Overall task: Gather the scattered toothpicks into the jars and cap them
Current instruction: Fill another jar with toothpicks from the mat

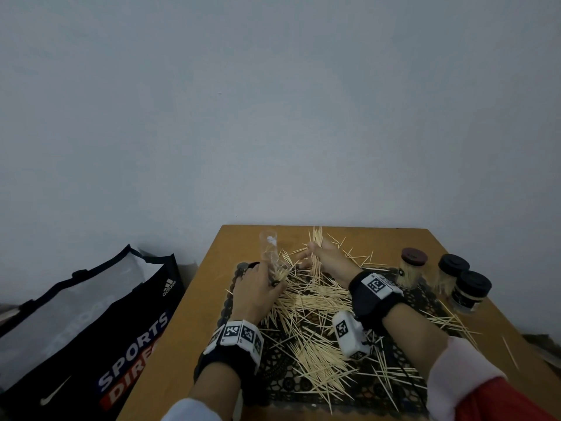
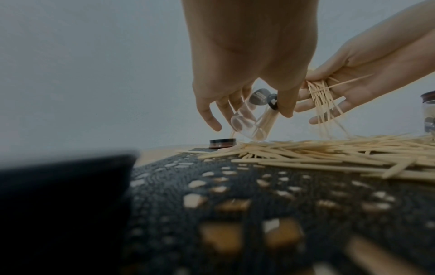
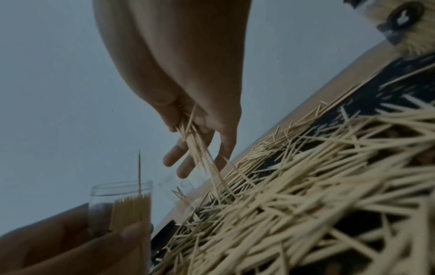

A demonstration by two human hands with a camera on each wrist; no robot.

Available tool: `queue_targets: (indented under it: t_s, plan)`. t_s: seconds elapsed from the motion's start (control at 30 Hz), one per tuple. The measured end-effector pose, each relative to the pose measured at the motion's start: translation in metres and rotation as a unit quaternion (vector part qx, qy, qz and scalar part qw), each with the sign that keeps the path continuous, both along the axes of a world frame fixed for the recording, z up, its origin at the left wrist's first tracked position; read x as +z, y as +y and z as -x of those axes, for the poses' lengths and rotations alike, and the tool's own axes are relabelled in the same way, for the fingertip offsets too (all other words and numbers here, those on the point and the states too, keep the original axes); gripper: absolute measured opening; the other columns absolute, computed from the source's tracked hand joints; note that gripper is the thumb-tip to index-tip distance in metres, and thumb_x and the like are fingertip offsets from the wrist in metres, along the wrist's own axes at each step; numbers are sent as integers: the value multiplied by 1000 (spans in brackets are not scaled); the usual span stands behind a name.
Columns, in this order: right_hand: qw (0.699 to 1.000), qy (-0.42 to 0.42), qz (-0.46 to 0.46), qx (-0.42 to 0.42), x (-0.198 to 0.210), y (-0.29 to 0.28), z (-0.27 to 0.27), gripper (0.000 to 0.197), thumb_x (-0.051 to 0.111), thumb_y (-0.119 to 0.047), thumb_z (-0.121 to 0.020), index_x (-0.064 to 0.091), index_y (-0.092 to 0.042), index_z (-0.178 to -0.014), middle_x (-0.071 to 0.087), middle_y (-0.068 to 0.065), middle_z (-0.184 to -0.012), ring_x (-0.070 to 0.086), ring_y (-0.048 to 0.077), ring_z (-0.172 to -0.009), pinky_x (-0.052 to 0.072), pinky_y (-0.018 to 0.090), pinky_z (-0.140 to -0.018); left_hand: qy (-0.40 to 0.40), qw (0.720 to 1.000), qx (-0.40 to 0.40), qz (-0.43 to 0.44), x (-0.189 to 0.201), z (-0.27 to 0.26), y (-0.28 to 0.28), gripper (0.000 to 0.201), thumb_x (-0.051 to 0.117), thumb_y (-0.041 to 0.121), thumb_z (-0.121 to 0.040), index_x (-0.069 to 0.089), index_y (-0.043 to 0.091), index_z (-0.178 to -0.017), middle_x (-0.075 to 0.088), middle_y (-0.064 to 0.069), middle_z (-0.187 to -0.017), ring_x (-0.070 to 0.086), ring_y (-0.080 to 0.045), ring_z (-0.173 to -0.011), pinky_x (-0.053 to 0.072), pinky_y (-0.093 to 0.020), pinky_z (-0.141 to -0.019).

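The scattered toothpicks (image 1: 306, 323) lie in a loose heap across the black lace mat (image 1: 282, 387), some spilling onto the bare table (image 1: 194, 302) at the right. The left hand (image 1: 258, 290) grips 1 clear open jar (image 1: 270, 253) at the far left of the heap, fingers curled round its lower wall; it is partly filled and tilted, apparently to receive more. The right hand (image 1: 328, 259) pinches a bundle of toothpicks (image 2: 322, 100) under the thumb, other fingers spread, just right of the jar. 3 capped jars (image 1: 443, 278) stand at the far right, a loose lid (image 2: 222, 146) beyond the open jar. Judged: filling is under way, much remains. A plain grey wall backs the table; a sports bag (image 1: 91, 323) sits left.
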State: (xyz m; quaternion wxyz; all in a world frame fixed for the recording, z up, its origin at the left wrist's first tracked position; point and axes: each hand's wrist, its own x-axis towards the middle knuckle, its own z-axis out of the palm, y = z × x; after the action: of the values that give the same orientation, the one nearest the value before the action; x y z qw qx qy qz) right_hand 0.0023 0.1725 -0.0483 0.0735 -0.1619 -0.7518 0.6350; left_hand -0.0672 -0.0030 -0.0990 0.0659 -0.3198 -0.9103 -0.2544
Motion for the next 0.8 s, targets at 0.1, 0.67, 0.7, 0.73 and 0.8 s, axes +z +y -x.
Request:
queue_targets:
  t_s: [0.1,0.67,0.7,0.73,0.8]
  plan:
    - [1000,4,12,-15,-3,-2,0,51,31,-32,-106,24,1,-145,74,-3,-92,68,2,-91,30,39,-103,-2,1000,-8,1,-1,1,0,43,58,54,-90,50,22,-118,62,5,-109,58,-17,-98,47,-39,-85]
    - [991,128,28,-14,11,-29,-4,31,31,-33,-106,48,-15,-124,71,-2,-106,58,18,-116,37,50,-105,-44,993,-108,-23,-3,-2,6,51,61,55,-88,48,24,-126,60,7,-112,57,-12,-98,48,-31,-82]
    - [993,115,10,-9,9,-34,-5,37,31,-36,-105,56,-13,-121,66,-6,-115,50,17,-124,31,51,-110,-42,992,-113,-31,-3,-2,7,50,61,55,-88,48,24,-124,60,8,-110,57,-10,-95,47,-28,-79]
    - [995,103,-5,-7,7,-38,-5,44,32,-39,-105,64,-11,-115,56,-7,-129,40,17,-131,26,51,-114,-36,992,-117,-41,-3,-3,7,46,61,55,-88,49,25,-121,60,9,-105,56,-8,-89,45,-25,-74]
    - [996,80,-27,7,3,-43,-5,48,33,-43,-103,72,-16,-107,35,-8,-146,26,15,-140,18,49,-118,-21,991,-116,-61,-3,-4,7,38,60,54,-89,47,26,-112,55,12,-91,51,-3,-77,36,-21,-63]
